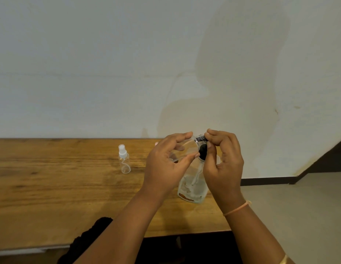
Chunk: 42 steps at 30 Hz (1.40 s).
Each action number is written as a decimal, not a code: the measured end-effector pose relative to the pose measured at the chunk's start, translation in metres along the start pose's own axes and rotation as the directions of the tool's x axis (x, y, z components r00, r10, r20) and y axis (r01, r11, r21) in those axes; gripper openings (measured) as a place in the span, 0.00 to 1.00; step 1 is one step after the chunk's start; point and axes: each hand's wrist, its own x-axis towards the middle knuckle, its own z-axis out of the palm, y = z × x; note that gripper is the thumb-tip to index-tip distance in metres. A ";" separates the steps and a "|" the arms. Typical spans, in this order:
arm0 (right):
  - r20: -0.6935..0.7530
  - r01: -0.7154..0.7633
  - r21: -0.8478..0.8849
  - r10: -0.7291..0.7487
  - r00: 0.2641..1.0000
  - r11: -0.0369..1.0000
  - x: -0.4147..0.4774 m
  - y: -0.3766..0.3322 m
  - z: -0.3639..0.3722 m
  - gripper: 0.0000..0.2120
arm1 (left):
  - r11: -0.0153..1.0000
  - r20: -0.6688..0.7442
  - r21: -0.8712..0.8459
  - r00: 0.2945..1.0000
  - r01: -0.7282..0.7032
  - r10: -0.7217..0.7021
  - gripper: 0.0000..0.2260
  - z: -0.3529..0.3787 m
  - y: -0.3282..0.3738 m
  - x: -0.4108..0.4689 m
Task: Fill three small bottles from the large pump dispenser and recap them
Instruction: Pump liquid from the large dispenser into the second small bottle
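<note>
- Along the far edge, the tabletop (pixel 51 187) met the wall (pixel 108 63) with no gap showing; its right end stopped just right of the hands, and its near edge ran along the bottom of the view.
- Open wood lay left of the spray bottle (pixel 125 161) and in front of it.
- Right of the tabletop was pale floor (pixel 299 206), with dark skirting (pixel 266 181) at the wall's foot.
- Wood was brown and grained; the wall was off-white, with faint stains.
- Dark cloth (pixel 89 239) sat at the near edge, under the left forearm.
- Spray bottle stood upright, clear with a white top, well left of both hands, touched by nothing.
- Large pump dispenser (pixel 192 185) stood upright near the tabletop's right end, below and between the hands; its clear body showed a dip tube.
- Left hand (pixel 164 168) held a small clear bottle (pixel 184 149) tilted on its side above the dispenser, fingers (pixel 182 135) curled over it and thumb under.
- Right hand (pixel 224 162) had curled fingers; index tip and thumb pinched a black part (pixel 203 149) at the bottle's right end.
- Could not tell if the black part was the bottle's cap or the pump head.
- Thin orange band (pixel 236 208) circled the right wrist.
</note>
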 end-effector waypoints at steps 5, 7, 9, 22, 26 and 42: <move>0.029 0.011 0.018 -0.012 1.000 1.000 -0.005 0.010 0.002 0.08 | 0.998 0.028 -0.004 0.998 0.057 -0.057 0.22 0.001 -0.004 -0.001; 0.049 0.025 0.011 -0.026 0.998 1.000 -0.007 0.013 0.001 0.07 | 0.996 0.041 -0.010 0.995 0.087 -0.086 0.22 0.001 -0.005 -0.003; 0.060 0.009 0.004 -0.009 0.998 1.000 -0.007 0.011 0.001 0.07 | 0.995 0.037 0.002 0.994 0.099 -0.099 0.22 0.001 -0.005 -0.003; 0.039 0.024 -0.006 -0.024 0.999 1.000 -0.005 0.011 0.002 0.08 | 0.995 0.040 -0.023 0.995 0.096 -0.095 0.22 0.003 -0.004 -0.003; 0.039 -0.001 -0.006 0.001 0.999 1.000 -0.005 0.009 0.001 0.08 | 0.996 0.036 -0.007 0.995 0.094 -0.094 0.22 0.002 -0.004 -0.003; 0.071 0.016 -0.013 -0.015 0.997 1.000 -0.006 0.010 -0.001 0.08 | 0.993 0.034 -0.009 0.992 0.119 -0.118 0.21 0.003 -0.004 -0.005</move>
